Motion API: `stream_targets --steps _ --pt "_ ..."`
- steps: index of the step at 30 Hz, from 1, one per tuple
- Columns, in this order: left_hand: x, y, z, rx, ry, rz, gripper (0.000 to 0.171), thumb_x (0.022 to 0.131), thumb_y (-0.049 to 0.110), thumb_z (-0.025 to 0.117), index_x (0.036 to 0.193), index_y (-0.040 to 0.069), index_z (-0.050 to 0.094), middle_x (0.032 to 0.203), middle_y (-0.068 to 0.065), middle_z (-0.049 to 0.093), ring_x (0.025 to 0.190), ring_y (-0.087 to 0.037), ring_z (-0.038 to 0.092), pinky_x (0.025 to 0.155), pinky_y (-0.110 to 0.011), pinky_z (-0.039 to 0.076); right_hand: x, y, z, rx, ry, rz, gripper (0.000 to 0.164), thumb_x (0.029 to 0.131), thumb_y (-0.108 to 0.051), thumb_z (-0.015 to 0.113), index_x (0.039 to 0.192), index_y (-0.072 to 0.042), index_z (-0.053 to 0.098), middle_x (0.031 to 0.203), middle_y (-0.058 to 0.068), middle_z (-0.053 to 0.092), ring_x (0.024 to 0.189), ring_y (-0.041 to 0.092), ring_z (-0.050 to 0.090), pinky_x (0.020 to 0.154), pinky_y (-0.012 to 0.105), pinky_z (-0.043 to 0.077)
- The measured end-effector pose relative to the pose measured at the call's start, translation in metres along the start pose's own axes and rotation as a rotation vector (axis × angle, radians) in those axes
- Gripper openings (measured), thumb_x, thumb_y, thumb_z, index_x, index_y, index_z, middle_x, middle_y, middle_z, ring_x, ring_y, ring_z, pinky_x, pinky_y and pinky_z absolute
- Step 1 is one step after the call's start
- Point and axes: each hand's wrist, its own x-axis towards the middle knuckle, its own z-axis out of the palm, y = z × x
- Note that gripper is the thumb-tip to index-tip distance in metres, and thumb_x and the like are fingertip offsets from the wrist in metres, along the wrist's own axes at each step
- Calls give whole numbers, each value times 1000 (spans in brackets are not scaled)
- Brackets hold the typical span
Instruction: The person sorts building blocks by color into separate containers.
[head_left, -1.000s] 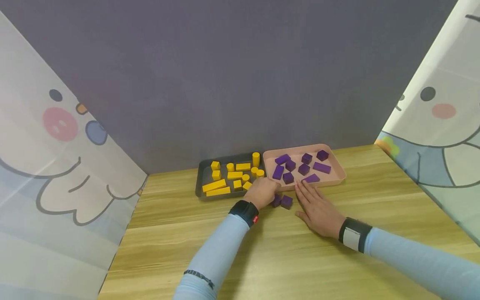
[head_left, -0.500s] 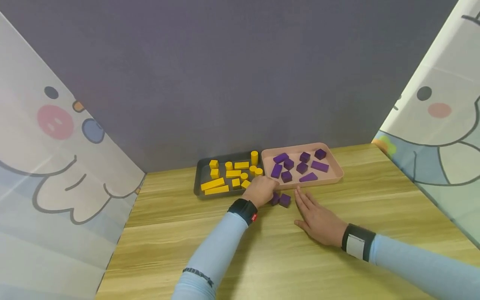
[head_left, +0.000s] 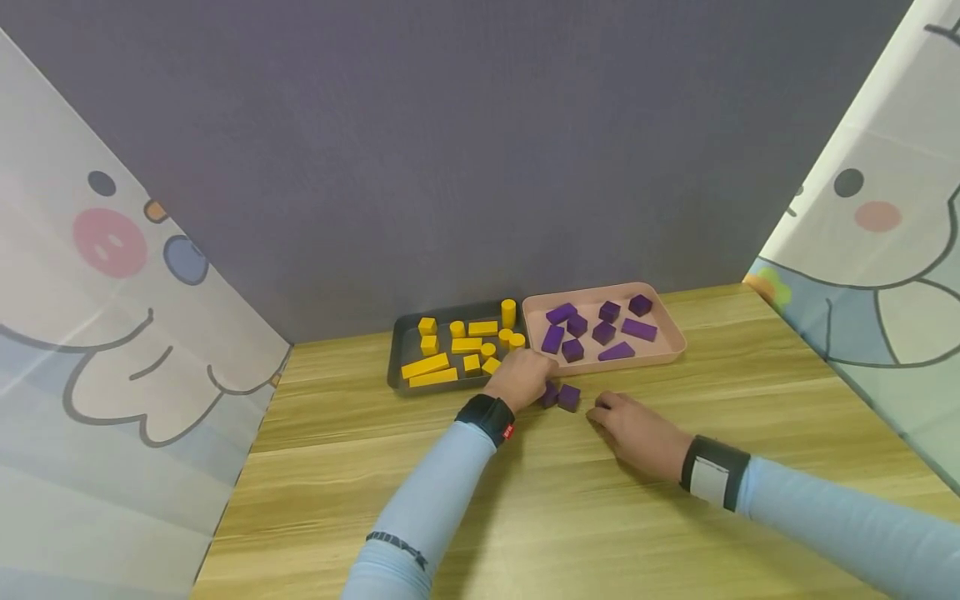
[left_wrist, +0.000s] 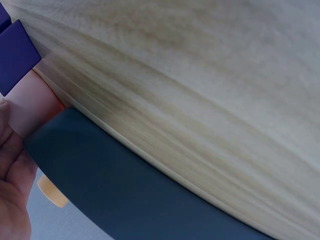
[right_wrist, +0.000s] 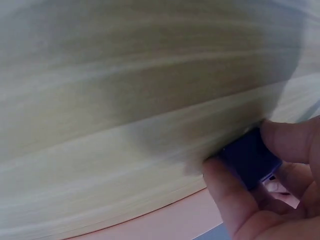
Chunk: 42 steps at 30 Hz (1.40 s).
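My left hand (head_left: 521,379) grips the near left corner of the pink tray (head_left: 667,352), its fingers curled at the rim. In the left wrist view, a fingertip touches the tray's pink wall (left_wrist: 34,102). Two purple cubes lie on the table just in front of that tray; the right one (head_left: 569,398) is nearest to my right hand (head_left: 637,433). Bent fingers and thumb stand apart around a purple cube (right_wrist: 250,157) in the right wrist view. A small gap shows between hand and cube in the head view. The left cube (head_left: 549,394) is partly behind my left hand.
Several purple blocks, among them a wedge (head_left: 617,352), lie in the pink tray. Left of it, touching or nearly so, a dark grey tray (head_left: 396,367) holds several yellow blocks and cylinders. A grey wall (head_left: 480,167) rises behind both trays on the wooden table (head_left: 315,500).
My right hand has drawn back from the pink tray's front edge, and its straight fingers have bent beside the right purple cube. The left hand stays at the tray corner.
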Motion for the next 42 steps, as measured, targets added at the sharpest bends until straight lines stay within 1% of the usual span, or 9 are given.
stream_targets --steps 8,12,14,17,21,26,29,34,42 --pt "0 -2 -3 -15 -11 -1 19 97 14 69 108 24 80 92 9 77 74 -8 60 80 -22 58 7 6 -9 141 -23 8 15 89 1 72 98 -11 77 94 1 69 85 13 66 78 34 62" --pt "1 -2 -2 -9 -1 14 19 98 12 67 106 24 80 90 10 76 73 -8 60 79 -22 57 13 8 -21 209 -43 52 17 87 3 71 96 -10 77 95 0 72 87 13 68 78 35 62" --pt "1 -2 0 9 13 26 20 98 11 66 104 24 80 89 10 75 74 -7 61 79 -22 58 21 11 -29 238 -38 62 16 86 5 70 91 -10 76 88 -2 70 81 11 64 73 32 59" --pt "2 -2 1 31 31 36 20 98 11 66 103 24 80 89 11 75 74 -7 62 78 -22 58 35 17 -44 203 18 36 18 84 8 71 87 -9 76 79 -2 66 73 11 57 67 31 53" --pt "2 -2 1 52 33 41 18 98 12 67 103 24 80 90 11 76 74 -7 64 78 -22 59 54 29 -62 116 117 14 20 82 10 73 93 -7 79 85 4 71 78 17 64 73 36 59" --pt "2 -1 1 56 36 41 21 98 11 65 104 24 80 90 11 76 76 -7 65 80 -22 59 80 49 -87 1 206 78 20 84 1 75 100 -8 81 93 7 78 84 24 72 79 42 61" --pt "2 -1 1 45 44 35 20 98 12 65 103 24 80 88 11 75 75 -7 64 79 -22 58 99 61 -97 -12 222 137 19 86 -1 76 104 -4 80 97 11 78 87 28 73 82 46 60" --pt "0 -2 2 45 36 24 18 98 13 66 103 24 80 86 11 74 71 -8 62 76 -21 58 128 81 -98 93 155 212 24 88 3 69 111 4 75 104 20 76 93 35 72 84 50 61" --pt "0 4 1 43 18 15 17 97 16 68 106 24 80 89 11 76 71 -7 62 79 -20 58 155 109 -77 106 13 277 32 87 6 64 117 1 74 105 16 75 95 32 71 79 49 62"
